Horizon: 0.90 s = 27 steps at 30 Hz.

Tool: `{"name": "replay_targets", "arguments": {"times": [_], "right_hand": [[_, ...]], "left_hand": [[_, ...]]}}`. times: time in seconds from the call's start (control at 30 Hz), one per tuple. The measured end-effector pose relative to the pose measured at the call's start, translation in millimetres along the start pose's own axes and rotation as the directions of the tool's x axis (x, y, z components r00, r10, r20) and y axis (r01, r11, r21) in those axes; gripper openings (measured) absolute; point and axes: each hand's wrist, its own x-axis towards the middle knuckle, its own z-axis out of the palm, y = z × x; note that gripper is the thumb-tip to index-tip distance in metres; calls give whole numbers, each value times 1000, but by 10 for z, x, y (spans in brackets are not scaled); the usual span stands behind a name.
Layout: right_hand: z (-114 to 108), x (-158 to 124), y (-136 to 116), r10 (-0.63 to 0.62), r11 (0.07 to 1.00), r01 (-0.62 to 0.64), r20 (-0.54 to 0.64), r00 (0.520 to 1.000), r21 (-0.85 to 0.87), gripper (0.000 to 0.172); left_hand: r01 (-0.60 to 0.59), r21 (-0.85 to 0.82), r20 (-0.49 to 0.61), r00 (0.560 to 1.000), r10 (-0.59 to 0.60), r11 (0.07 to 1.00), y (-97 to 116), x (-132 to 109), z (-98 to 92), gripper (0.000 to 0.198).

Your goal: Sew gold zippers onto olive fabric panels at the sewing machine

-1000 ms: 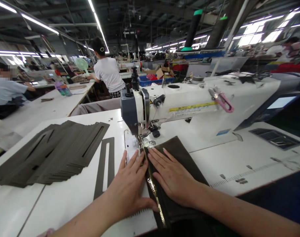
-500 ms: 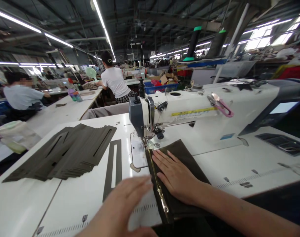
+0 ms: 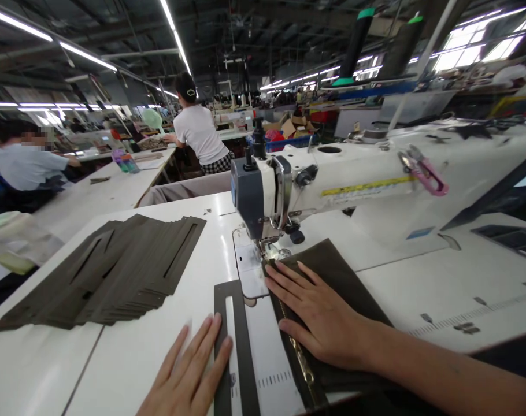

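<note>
Our left hand (image 3: 187, 375) lies flat on the white table (image 3: 115, 358) at about seven o'clock from the needle. Its fingers are open and spread, gripping nothing. The fingertips on its right side rest on the left bar of a dark slotted strip (image 3: 245, 346). That strip lies lengthwise from six to twelve o'clock. Its far end sits just beside the metal plate under the needle, and its near end runs out of the bottom of our view. Between the strip and our right hand (image 3: 326, 315) shows a bare band of table with a printed ruler.

Our right hand is open too, palm down, with its fingers stretched toward eleven o'clock, pressing on a dark fabric panel (image 3: 336, 263). The longest fingertips come close to the presser foot (image 3: 269, 251) of the sewing machine (image 3: 358, 179). A brass zipper (image 3: 304, 365) runs along the panel's left edge. It is partly hidden under the hand and shows again at six o'clock from the thumb.

At nine o'clock from the needle lies a fanned stack of dark slotted pieces (image 3: 115, 266), well apart from both hands. Pink snips (image 3: 423, 170) rest on the machine's arm at two o'clock. Two other people (image 3: 200, 136) sit at tables toward ten and eleven o'clock, far from our hands.
</note>
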Motion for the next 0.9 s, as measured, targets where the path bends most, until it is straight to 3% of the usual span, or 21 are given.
{"name": "replay_targets", "arguments": {"times": [0.17, 0.4, 0.5, 0.57, 0.67, 0.77, 0.9], "right_hand": [[50, -15, 68, 35, 999, -28, -176, 984, 38, 43], [115, -19, 96, -17, 999, 11, -141, 990, -43, 43], [134, -62, -1, 18, 999, -24, -181, 983, -29, 45], [161, -92, -76, 41, 998, -50, -219, 975, -37, 46], [196, -114, -139, 26, 997, -42, -244, 970, -63, 47], [200, -112, -131, -15, 997, -5, -246, 969, -80, 48], [181, -109, -107, -19, 996, -1, -224, 974, -89, 48]], "left_hand": [[109, -229, 5, 994, -110, 967, -38, 166, -22, 57], [197, -394, -54, 970, -237, 898, -189, 263, 174, 43], [256, -452, -77, 943, -323, 854, -234, 349, 139, 42], [250, -465, -149, 924, -353, 849, -175, 482, 94, 42], [164, -383, -231, 936, -267, 909, 10, 760, 102, 41], [112, -261, -149, 977, -155, 959, 167, 980, 195, 38], [67, -212, -62, 995, -82, 975, 210, 1026, 256, 36]]}}
